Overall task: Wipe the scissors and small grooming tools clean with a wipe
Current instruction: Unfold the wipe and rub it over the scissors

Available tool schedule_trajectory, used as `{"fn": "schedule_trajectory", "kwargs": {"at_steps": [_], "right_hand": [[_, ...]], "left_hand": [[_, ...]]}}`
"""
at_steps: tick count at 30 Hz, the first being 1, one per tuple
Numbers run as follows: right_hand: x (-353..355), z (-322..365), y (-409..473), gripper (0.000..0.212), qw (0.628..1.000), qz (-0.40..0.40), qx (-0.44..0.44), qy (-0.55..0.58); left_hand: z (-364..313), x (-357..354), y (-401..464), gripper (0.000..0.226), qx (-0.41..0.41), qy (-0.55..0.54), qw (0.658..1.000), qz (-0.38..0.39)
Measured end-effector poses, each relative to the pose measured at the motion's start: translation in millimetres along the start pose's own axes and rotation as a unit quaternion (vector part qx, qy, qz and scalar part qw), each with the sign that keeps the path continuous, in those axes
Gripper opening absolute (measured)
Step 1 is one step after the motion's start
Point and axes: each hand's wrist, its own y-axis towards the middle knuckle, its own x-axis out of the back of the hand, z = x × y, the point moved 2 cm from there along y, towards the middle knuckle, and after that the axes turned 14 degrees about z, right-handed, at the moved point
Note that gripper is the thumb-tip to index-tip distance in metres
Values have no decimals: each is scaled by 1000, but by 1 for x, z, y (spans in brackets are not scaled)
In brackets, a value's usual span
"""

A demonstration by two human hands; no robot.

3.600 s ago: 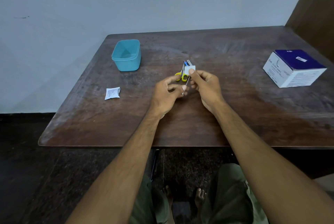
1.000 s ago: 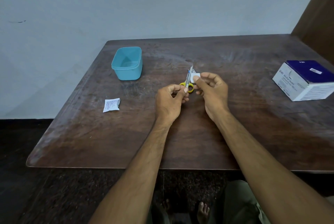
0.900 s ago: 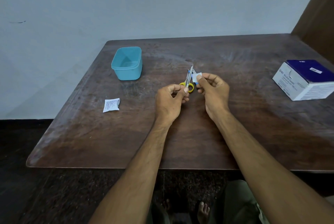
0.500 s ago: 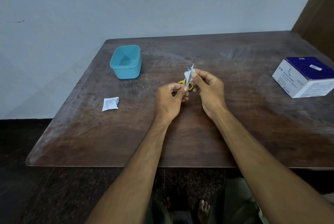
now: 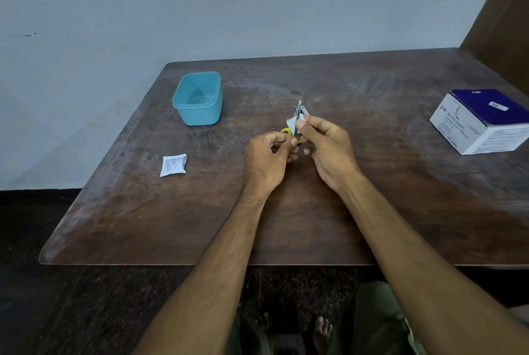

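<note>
Lowered along thin steel blades, right hand (image 5: pixel 329 145) pinches crumpled wipe (image 5: pixel 292 123); left hand (image 5: pixel 267 158) grips scissors (image 5: pixel 297 109).

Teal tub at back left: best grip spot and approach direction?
Take the teal tub by its rim, from above. It stands upright and open-topped on the table, nothing close around it, so fingers can probably pinch one long wall or span the two. The flared lip should stop it slipping.
</note>
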Motion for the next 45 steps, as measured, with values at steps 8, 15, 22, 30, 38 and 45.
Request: {"fn": "schedule_trajectory", "kwargs": {"at_steps": [8,15,22,30,38,45], "right_hand": [[-1,10,7,3,999,-41,8,19],[4,4,-5,7,998,-38,12,-43],[8,11,4,6,997,-57,39,-32],[3,11,10,11,992,-56,30,-108],[0,16,7,16,993,-21,25,-117],[5,21,7,16,995,-31,17,-95]], "left_hand": [[1,-2,1,13,-3,4,1000,15],[4,0,1,16,-19,6,1000,8],[1,0,-1,14,-26,-15,999,14],[2,0,0,11,-24,-6,1000,18],[3,1,1,11,-25,-23,999,14],[2,-1,-1,10,-27,-27,999,25]]}}
